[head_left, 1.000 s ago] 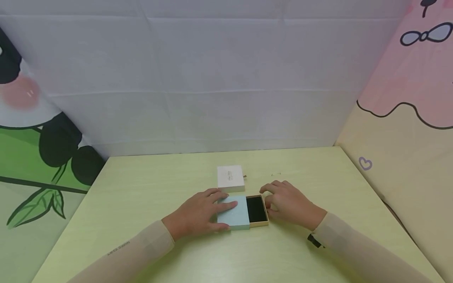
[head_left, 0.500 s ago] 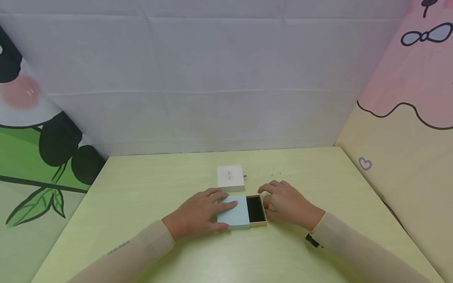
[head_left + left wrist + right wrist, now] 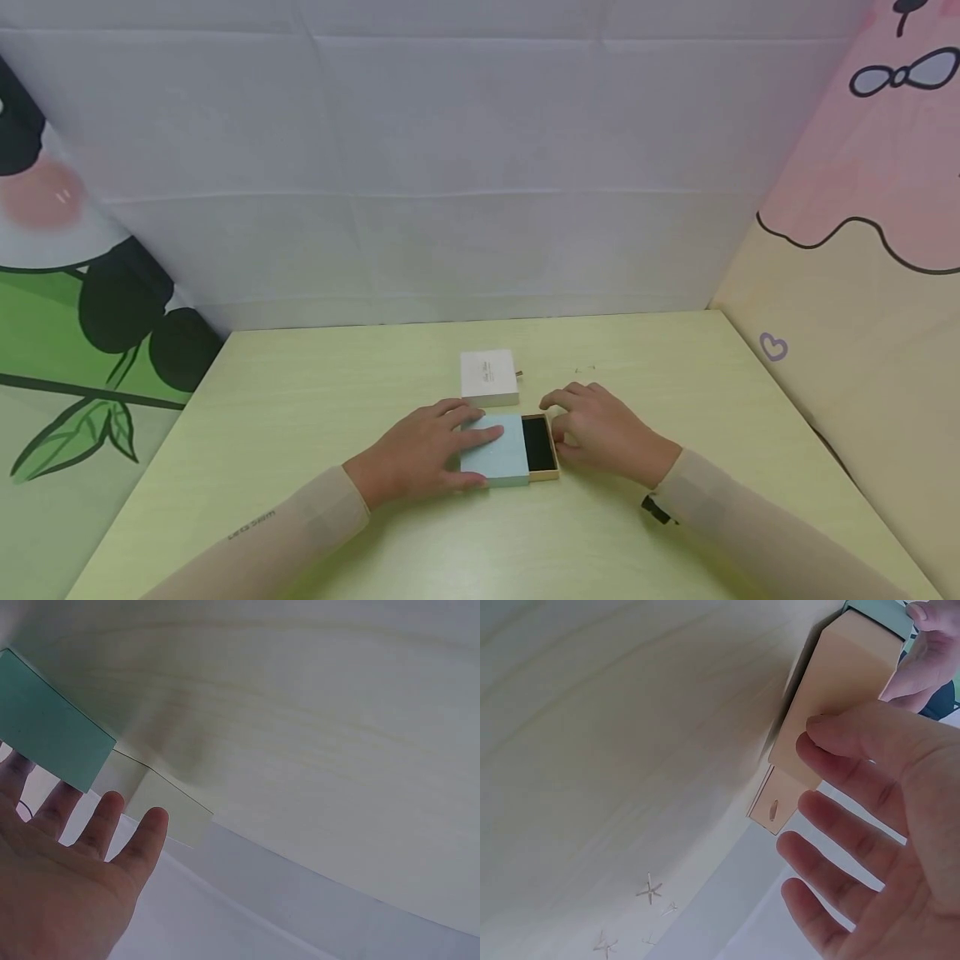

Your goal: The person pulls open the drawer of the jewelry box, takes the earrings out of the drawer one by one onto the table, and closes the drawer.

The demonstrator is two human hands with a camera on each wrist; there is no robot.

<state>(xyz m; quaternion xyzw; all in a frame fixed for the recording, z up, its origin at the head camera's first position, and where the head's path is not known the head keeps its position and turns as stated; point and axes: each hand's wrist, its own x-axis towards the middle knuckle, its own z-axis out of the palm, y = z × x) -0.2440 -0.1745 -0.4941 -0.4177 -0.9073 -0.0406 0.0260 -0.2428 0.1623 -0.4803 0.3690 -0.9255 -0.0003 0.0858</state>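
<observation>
A pale blue drawer box (image 3: 510,462) lies on the table. Its tan-rimmed, black-lined drawer (image 3: 540,442) sticks out to the right. My left hand (image 3: 412,454) holds the blue sleeve, index finger along the top, thumb at the near side. In the left wrist view its fingers reach to the blue box (image 3: 56,720). My right hand (image 3: 592,433) is at the drawer's outer end. In the right wrist view thumb and index tips meet at the tan drawer front (image 3: 840,682); whatever is between them is hidden. Its other fingers stretch out loosely.
Just behind the blue box sits a white box (image 3: 489,379) with small print and a short tab (image 3: 519,374) on its right. Small star-shaped marks (image 3: 649,889) show on the tabletop. A pale cloth (image 3: 480,167) hangs behind the table, with printed walls (image 3: 847,292) at the sides.
The drawer has slid a little left, further into the blue sleeve, and my right hand has moved left with it. The left hand and white box stay in place.
</observation>
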